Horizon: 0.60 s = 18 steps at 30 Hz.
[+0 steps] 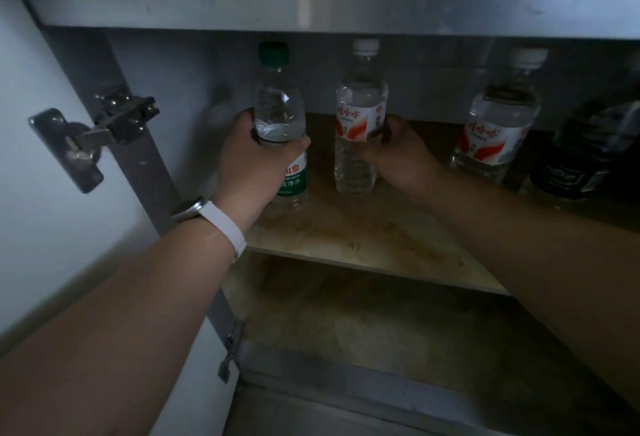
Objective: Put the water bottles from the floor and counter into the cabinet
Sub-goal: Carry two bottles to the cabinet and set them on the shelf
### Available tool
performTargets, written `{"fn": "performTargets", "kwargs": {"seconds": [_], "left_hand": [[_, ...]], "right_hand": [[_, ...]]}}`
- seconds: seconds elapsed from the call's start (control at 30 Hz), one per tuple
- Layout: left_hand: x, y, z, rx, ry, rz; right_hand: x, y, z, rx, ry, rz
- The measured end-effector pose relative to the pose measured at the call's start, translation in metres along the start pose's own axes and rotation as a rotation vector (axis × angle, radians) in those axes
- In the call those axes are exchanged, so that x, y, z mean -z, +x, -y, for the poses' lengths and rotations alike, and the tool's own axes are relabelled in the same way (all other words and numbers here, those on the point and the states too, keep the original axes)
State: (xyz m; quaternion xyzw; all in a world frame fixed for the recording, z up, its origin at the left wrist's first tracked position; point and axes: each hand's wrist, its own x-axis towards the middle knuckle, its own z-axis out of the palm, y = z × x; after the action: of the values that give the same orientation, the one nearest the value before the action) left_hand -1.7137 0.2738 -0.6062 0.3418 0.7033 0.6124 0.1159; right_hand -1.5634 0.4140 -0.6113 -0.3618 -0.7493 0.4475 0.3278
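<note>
Both my arms reach into an open cabinet. My left hand (251,162) is wrapped around a clear water bottle with a green cap and green label (280,103), which stands upright on the wooden shelf (363,241). My right hand (394,151) grips a clear bottle with a white cap and red-and-white label (360,99), also upright on the shelf, just right of the green one. Farther right stands another red-labelled bottle (498,117), untouched.
A dark-labelled bottle (575,165) stands at the far right of the shelf. The open white cabinet door (41,193) with a metal hinge (104,130) is on my left. The lower cabinet floor (381,331) lies under the shelf. The counter's underside runs overhead.
</note>
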Motion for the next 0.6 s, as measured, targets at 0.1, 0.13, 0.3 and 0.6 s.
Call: {"fn": "performTargets", "kwargs": {"seconds": [0.1,0.13,0.3,0.6], "left_hand": [[-0.004,-0.002,-0.001,-0.008,0.031,0.004],[-0.005,-0.003,-0.001,-0.003,0.044,-0.004],[-0.004,-0.020,0.001,-0.005,0.115,-0.001],[0.001,-0.118,0.003,-0.274,0.643,0.125]], "right_hand": [[0.006,-0.019,0.000,0.046,-0.079,0.028],[0.010,-0.027,0.001,0.059,-0.104,0.037],[0.032,-0.071,0.000,0.177,-0.372,0.053],[0.052,-0.128,-0.004,0.372,-0.942,0.167]]}}
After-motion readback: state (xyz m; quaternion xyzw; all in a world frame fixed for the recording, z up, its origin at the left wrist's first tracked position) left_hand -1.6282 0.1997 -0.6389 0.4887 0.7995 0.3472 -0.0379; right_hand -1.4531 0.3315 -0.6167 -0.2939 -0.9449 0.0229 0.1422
